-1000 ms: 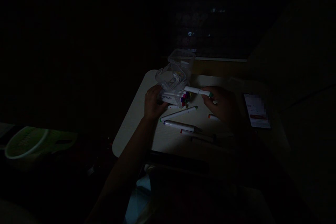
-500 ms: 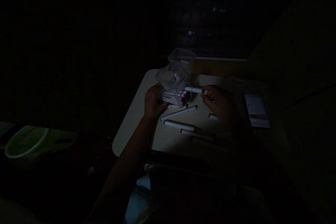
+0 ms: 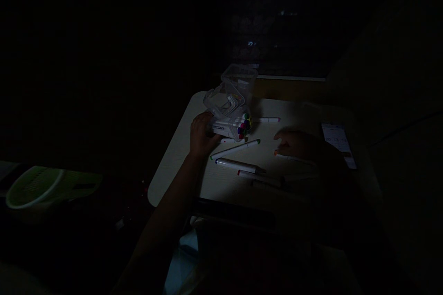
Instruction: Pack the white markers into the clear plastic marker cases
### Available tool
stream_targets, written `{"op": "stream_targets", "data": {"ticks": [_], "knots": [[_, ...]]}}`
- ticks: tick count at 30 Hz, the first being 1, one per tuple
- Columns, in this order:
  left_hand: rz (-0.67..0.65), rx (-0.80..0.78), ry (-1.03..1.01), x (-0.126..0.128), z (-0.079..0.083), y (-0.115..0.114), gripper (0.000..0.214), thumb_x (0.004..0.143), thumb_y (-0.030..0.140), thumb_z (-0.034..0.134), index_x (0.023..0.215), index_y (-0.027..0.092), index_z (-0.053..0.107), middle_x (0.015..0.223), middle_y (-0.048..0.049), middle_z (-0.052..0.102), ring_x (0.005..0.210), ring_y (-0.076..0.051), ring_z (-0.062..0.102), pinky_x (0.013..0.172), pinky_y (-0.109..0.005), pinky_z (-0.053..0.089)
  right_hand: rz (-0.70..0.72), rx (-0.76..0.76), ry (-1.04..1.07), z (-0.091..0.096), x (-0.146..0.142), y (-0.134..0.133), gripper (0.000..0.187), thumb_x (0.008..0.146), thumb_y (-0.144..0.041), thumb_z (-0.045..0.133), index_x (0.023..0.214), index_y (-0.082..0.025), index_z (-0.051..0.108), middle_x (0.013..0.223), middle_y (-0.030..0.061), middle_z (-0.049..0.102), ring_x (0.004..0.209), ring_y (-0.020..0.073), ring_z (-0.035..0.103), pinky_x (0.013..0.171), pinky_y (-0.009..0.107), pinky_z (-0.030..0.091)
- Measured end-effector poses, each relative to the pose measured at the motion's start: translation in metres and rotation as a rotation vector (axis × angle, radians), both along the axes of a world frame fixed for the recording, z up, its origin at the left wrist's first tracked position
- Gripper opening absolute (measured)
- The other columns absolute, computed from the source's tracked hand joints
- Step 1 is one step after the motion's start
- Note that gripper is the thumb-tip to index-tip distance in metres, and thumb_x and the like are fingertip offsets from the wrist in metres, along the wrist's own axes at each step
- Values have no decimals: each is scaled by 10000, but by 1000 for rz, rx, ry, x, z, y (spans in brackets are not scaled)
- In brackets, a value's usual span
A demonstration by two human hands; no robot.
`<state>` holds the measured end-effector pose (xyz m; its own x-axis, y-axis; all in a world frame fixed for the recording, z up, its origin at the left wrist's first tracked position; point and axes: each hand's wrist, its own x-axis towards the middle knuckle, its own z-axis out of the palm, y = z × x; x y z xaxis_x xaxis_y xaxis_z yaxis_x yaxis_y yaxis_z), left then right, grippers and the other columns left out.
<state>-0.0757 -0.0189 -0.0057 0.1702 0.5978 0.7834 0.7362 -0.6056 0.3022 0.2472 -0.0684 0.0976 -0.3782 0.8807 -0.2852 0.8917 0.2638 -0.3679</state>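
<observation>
The left grip [image 3: 200, 136] is closing around the left end of a clear container [image 3: 221, 126], which is lying on its side on the pale worktop [image 3: 176, 152]. The container is holding a bundle of white markers [image 3: 238, 124]; their long axes are running left to right, and their coloured ends are pointing right, slightly towards the near side. The right grip [image 3: 294, 144] is hovering open, thumb and forefinger parted and pointing left, just above an orange-ended marker [image 3: 292, 158]. Whether it is touching that marker, I cannot tell. The orange end is pointing left, while the long axis is slanting slightly nearer towards the right, its far end fading into shadow.

Between the two grips, a green-ended marker [image 3: 235, 149] is lying aslant, from near left to far right. Nearer, a blue-ended marker [image 3: 238, 166] and a red-ended marker [image 3: 259, 177] are both pointing their coloured ends left. On the far side, a pink-ended marker [image 3: 268, 120] is lying almost straight left to right, its pink end pointing right. Behind the container, a clear box [image 3: 242, 80] is standing. A phone [image 3: 341, 145] is lying to the right, its screen glowing.
</observation>
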Motion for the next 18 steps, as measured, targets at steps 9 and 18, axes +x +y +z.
{"op": "stream_targets", "data": {"ticks": [9, 18], "knots": [[-15, -27, -10, 0, 3, -2, 633, 773, 576, 645, 1292, 256, 477, 1274, -107, 594, 1199, -292, 556, 991, -472, 455, 152, -151, -77, -1, -30, -16, 477, 697, -336, 730, 1142, -180, 659, 1030, 70, 725, 881, 209, 666, 675, 259, 468], [-15, 4, 10, 0, 3, -1, 655, 771, 569, 648, 1312, 248, 463, 1269, -111, 595, 1186, -292, 566, 972, -481, 474, 313, -8, -209, -11, -61, -23, 259, 796, -313, 617, 978, -155, 714, 976, 119, 721, 836, 227, 657, 676, 294, 452]]}}
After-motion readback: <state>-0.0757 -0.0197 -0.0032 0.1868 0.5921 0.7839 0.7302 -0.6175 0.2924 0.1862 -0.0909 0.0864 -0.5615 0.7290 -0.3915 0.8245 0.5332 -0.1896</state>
